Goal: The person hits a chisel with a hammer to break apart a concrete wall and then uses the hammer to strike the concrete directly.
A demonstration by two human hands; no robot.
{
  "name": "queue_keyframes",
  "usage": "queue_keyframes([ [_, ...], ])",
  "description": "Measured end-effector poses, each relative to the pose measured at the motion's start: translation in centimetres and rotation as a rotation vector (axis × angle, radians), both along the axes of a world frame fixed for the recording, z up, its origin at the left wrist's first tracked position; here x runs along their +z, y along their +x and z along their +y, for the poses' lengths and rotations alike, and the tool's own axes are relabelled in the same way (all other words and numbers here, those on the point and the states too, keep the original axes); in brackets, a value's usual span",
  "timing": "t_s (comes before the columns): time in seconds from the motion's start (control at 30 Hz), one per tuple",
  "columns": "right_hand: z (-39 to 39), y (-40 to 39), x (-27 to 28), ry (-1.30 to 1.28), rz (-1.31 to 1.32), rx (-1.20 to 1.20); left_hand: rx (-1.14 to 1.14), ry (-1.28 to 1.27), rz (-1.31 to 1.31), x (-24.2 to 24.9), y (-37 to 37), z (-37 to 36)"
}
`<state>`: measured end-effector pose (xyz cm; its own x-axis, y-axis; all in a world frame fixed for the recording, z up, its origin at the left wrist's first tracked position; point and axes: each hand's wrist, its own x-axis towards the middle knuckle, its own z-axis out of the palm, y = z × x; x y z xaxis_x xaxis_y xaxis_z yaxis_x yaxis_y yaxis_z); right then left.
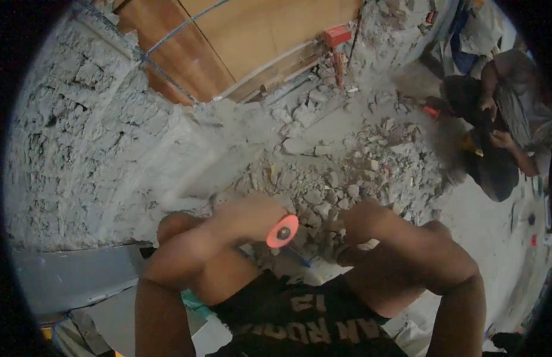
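Note:
My left hand is blurred by motion and closed around a chisel. The chisel's round orange hand guard faces me, with its dark metal struck end in the middle. My fist hides the shaft and tip. To the right, my right hand is also smeared and looks closed; what it grips, if anything, does not show clearly. Both hands are above my knees, over the broken rubble. A rough, chipped grey wall rises on the left. Something thin and blue lies below the guard.
Rubble spreads across the floor towards the right. A red box on a post stands by wooden panels at the back. Steel bars cross the upper left. Another person crouches at the right, hands together. A grey ledge is at lower left.

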<state>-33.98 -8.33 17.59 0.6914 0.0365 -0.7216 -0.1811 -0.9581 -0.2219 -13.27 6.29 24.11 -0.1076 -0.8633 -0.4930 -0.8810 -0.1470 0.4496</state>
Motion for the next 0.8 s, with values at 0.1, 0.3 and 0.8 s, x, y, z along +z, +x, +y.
queue_keyframes([
  [0.1,-0.3,-0.4,-1.5,0.009,-0.048,0.021,-0.284,0.226,-0.07,-2.4,-0.4,-0.6],
  [0.3,-0.4,-0.1,-3.4,-0.046,-0.087,0.045,-0.362,0.244,0.022,-4.8,-1.2,0.7],
  [0.8,-0.9,1.4,-0.8,-0.03,0.068,-0.082,-0.431,0.036,-0.07,-6.5,-1.2,0.4],
])
